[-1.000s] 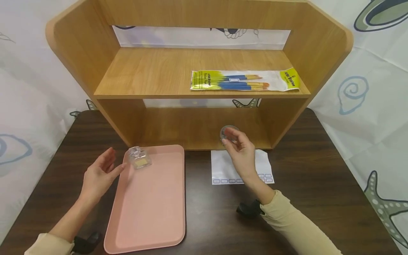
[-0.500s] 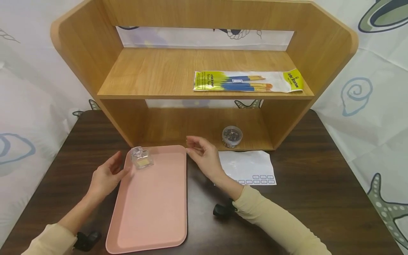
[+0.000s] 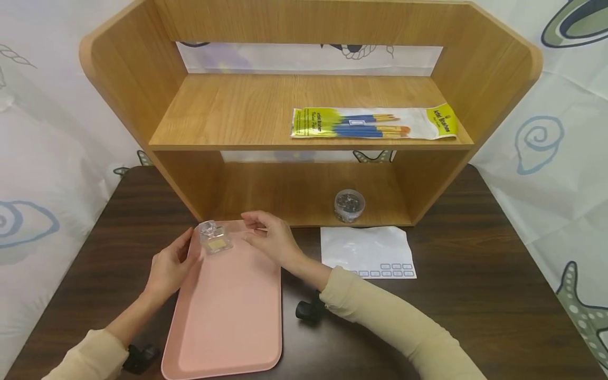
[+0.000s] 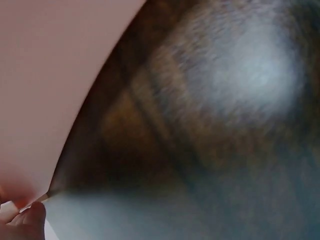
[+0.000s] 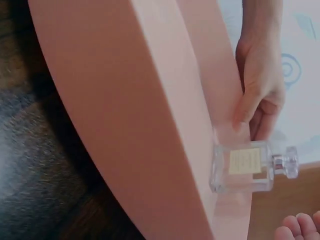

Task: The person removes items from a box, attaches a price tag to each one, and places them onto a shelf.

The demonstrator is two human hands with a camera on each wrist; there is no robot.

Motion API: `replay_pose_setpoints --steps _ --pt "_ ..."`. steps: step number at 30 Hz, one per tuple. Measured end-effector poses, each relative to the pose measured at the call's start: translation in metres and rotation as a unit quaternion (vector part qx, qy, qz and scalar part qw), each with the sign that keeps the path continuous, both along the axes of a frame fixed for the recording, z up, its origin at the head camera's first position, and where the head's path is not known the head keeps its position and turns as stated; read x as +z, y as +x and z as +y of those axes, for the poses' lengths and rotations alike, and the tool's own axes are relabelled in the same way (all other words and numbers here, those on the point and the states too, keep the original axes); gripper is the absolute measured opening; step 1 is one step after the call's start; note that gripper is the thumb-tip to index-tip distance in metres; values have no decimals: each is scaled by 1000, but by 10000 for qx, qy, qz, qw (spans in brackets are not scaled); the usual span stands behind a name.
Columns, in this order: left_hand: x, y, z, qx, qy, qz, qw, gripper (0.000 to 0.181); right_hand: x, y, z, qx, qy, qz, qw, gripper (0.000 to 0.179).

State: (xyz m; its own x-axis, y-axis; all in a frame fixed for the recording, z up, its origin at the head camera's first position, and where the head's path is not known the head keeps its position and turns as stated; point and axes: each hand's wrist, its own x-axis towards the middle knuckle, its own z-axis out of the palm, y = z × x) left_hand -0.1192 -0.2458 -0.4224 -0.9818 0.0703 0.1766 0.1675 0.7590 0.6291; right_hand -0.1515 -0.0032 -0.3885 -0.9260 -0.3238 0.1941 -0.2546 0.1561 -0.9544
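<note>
A pink tray [image 3: 228, 311] lies on the dark table, with a clear glass perfume bottle [image 3: 217, 243] in its far left corner. In the right wrist view the perfume bottle [image 5: 245, 167] shows a pale label and a clear faceted cap. At the tray's left rim, my left hand [image 3: 169, 266] grips the edge, thumb on the inside and fingers outside, also seen as a left hand [image 5: 262, 90] in the right wrist view. My right hand [image 3: 273, 240] is over the tray's far edge, right of the bottle, fingers relaxed and holding nothing.
Behind the tray stands a wooden shelf unit [image 3: 237, 119]. A packet of artist brushes [image 3: 372, 123] lies on its upper shelf, and a round clear tub [image 3: 349, 206] stands on the lower one. White paper [image 3: 368, 250] with small printed boxes lies right of the tray.
My right hand has left the round tub on the lower shelf and moved left to the tray's far edge. My left hand has come in to the tray's left rim.
</note>
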Motion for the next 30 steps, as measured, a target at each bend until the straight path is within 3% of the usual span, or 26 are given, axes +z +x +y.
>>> replay_pose_setpoints --steps 5,13,21,30 --pt "-7 2 4 154 -38 386 9991 47 -1 -4 -14 204 384 111 9990 38" --pt "-11 1 8 226 49 451 9987 46 6 -14 -35 663 639 53 9957 42" --pt "-12 2 9 301 -12 518 9982 44 10 -21 -54 620 1671 332 9834 44" --pt "-14 2 9 307 25 607 9977 45 10 -20 -62 359 2043 505 9770 31"
